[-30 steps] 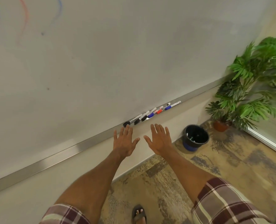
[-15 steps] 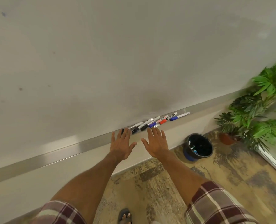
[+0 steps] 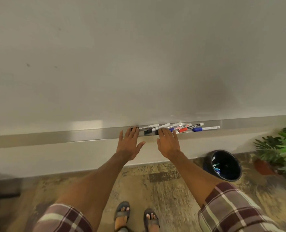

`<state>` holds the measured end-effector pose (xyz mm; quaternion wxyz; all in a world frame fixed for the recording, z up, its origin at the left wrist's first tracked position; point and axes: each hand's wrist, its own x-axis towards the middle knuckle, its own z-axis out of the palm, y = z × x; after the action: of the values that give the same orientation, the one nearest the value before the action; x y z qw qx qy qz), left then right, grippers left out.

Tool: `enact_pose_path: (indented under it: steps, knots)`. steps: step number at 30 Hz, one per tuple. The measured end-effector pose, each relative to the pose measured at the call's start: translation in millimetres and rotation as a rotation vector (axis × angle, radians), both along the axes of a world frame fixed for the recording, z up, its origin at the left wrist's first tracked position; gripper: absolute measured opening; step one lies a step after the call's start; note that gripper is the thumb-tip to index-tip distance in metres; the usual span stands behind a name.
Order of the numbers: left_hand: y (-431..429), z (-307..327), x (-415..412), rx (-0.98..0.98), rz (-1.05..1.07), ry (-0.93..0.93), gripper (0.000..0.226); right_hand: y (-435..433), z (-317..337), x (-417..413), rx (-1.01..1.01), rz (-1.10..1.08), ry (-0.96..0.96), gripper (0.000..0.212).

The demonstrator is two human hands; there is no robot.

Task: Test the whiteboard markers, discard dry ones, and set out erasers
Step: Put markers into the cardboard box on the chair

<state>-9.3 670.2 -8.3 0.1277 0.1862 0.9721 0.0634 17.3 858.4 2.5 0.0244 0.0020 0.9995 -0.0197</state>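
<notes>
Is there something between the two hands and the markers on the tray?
Nothing visible stands between them. The left hand and the right hand are open, with fingertips at the front edge of the tray, right at the capped ends of the markers.

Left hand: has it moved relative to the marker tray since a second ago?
Yes. The left hand has reached forward: its fingertips, earlier just short of the marker tray, now overlap its front edge at the leftmost marker.
</notes>
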Motion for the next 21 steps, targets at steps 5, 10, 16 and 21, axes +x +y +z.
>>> enact_pose_path:
  steps: [5,10,16,21]
  knots:
    - [10.6,-6.1,11.2,0.019,0.088,-0.012,0.072,2.7,-4.8,-7.1,-0.016,0.167,0.028,0.049]
    - [15.4,-4.6,19.4,0.007,0.159,-0.016,0.070,10.4,-5.7,-22.6,-0.029,0.226,0.061,0.046]
    - [17.2,-5.3,23.7,0.032,0.223,-0.024,0.070,9.6,-1.0,-40.4,-0.039,0.266,0.078,0.034]
    - [16.5,-4.0,24.6,0.095,0.258,-0.011,0.068,9.8,-0.2,-43.5,-0.001,0.353,0.085,0.032]
